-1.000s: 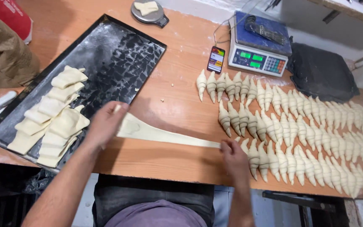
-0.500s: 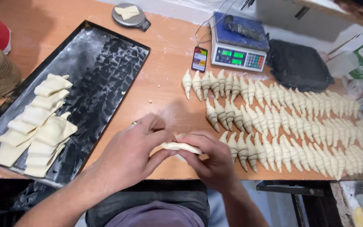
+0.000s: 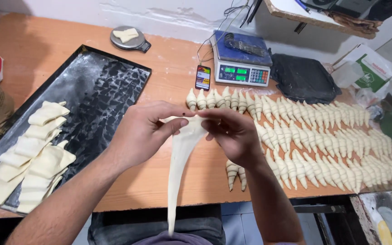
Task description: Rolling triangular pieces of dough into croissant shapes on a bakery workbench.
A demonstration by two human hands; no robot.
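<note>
Overhead, both hands' grip pinching dough strip (image 3: 180,154), left hand (image 3: 144,131), right hand (image 3: 232,134), strip tip cut off below.

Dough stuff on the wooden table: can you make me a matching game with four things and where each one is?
1. long stretched strip of pale dough
2. flat cut dough pieces
3. rolled raw croissants
4. blue digital scale

a. in rows on the table's right side
b. at the table's back edge
c. hanging from both hands
d. stacked on the black floured tray

Pairs: 1-c, 2-d, 3-a, 4-b
</note>
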